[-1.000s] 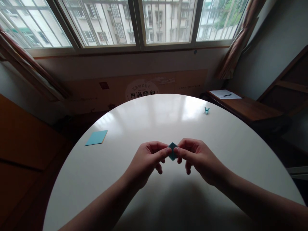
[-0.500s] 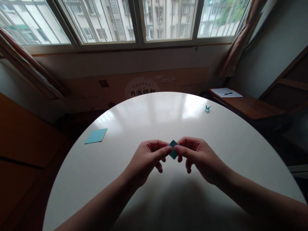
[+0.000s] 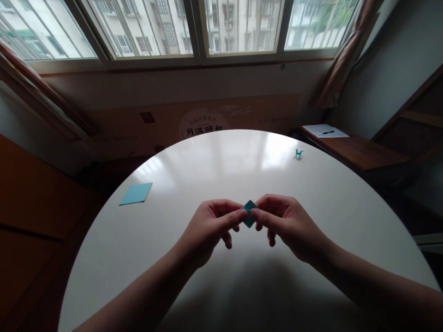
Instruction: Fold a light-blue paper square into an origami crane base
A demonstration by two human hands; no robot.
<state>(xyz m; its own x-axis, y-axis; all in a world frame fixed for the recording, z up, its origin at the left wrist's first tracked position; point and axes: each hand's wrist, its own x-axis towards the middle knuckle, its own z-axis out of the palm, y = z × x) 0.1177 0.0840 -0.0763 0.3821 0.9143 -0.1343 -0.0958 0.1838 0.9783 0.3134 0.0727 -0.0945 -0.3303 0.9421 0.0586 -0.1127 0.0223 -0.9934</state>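
A small teal piece of folded paper [image 3: 249, 222], diamond-shaped, is held above the table between both hands. My left hand [image 3: 213, 224] pinches its left corner between thumb and fingers. On the opposite corner, my right hand [image 3: 284, 220] has the same kind of pinch, and the two thumbs lie almost tip to tip on the paper's near face. The lower fingers of both hands hang loosely curled. Fingers behind the paper are partly hidden. At the back right of the table stands a tiny folded paper crane [image 3: 298, 154] in teal.
A stack of light-blue square paper [image 3: 136, 193] lies on the left of the round white table [image 3: 207, 166]. Beyond the table's right edge, a wooden desk [image 3: 374, 154] carries a white sheet [image 3: 323, 131] with a pen [image 3: 328, 133]. A window and curtains are behind.
Both hands keep their pinch on the folded paper. A crease or flap near its upper part shows more clearly now. The view has shifted slightly.
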